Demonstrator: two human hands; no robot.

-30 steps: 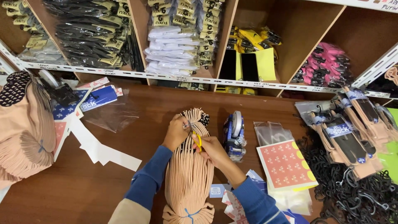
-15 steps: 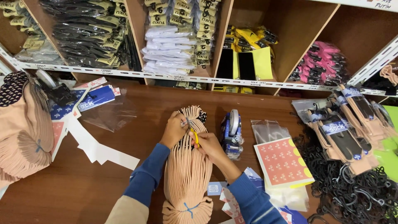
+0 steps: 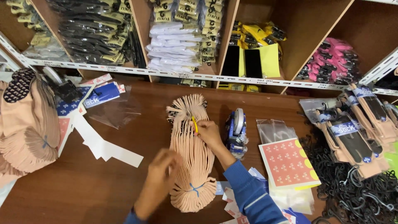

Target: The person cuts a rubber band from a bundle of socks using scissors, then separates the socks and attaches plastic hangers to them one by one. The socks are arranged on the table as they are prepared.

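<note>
A tied bundle of peach-coloured socks (image 3: 191, 149) lies upright on the brown table, bound with a blue string near its lower end. My right hand (image 3: 208, 133) rests on the bundle's upper middle and pinches a small yellow piece (image 3: 194, 124) against the socks. My left hand (image 3: 161, 176) is blurred, low on the bundle's left side, fingers loosely curled, touching or just beside the socks; nothing shows in it.
A blue tape dispenser (image 3: 236, 132) stands right of the bundle. Clear bags (image 3: 272, 129), a red sticker sheet (image 3: 289, 163) and black hooks (image 3: 356, 195) lie right. Packaged socks (image 3: 355, 132) sit far right. White paper strips (image 3: 103, 147) and another peach bundle (image 3: 25, 124) lie left. Shelves (image 3: 199, 76) behind.
My left hand has dropped from the top of the bundle down to its lower left side. My right hand stays on the upper part with the yellow piece.
</note>
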